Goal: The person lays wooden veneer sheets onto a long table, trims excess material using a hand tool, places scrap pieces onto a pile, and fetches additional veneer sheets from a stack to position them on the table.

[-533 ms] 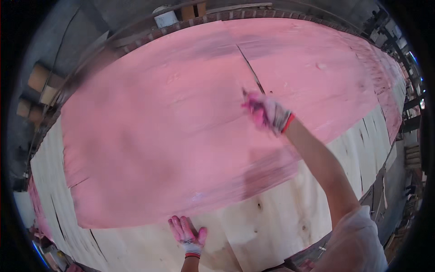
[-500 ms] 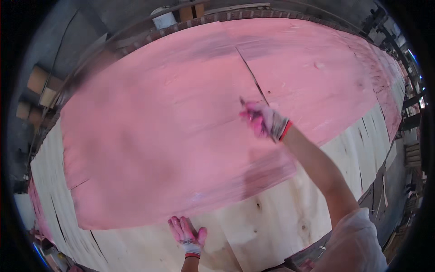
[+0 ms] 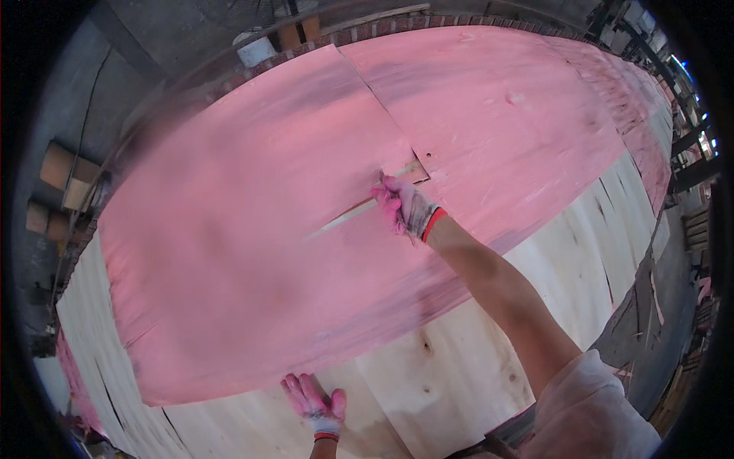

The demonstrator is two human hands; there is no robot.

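A wide pink-coated veneer sheet (image 3: 252,252) spreads before me, over pale bare wood veneer (image 3: 459,367). My left hand (image 3: 316,403), in a white glove stained pink, lies flat with fingers apart at the sheet's near edge. Farther off to the right, my right hand (image 3: 407,206), gloved with a red cuff, is closed at a split in the pink surface. A small thin tip sticks out past its fingers, too unclear to name. Beside that hand, a narrow pale gap (image 3: 348,214) runs left, and a dark-edged opening (image 3: 419,170) shows bare wood.
A brick-like edge (image 3: 367,32) borders the far side, with a white container (image 3: 256,51) beyond it. Brown boxes (image 3: 67,176) stand at the left. Wood scraps (image 3: 651,306) lie on the floor at the right.
My right hand has moved left and slightly nearer. A pale gap now shows left of it, and the dark slit beyond it has narrowed. My left hand stays at the near edge.
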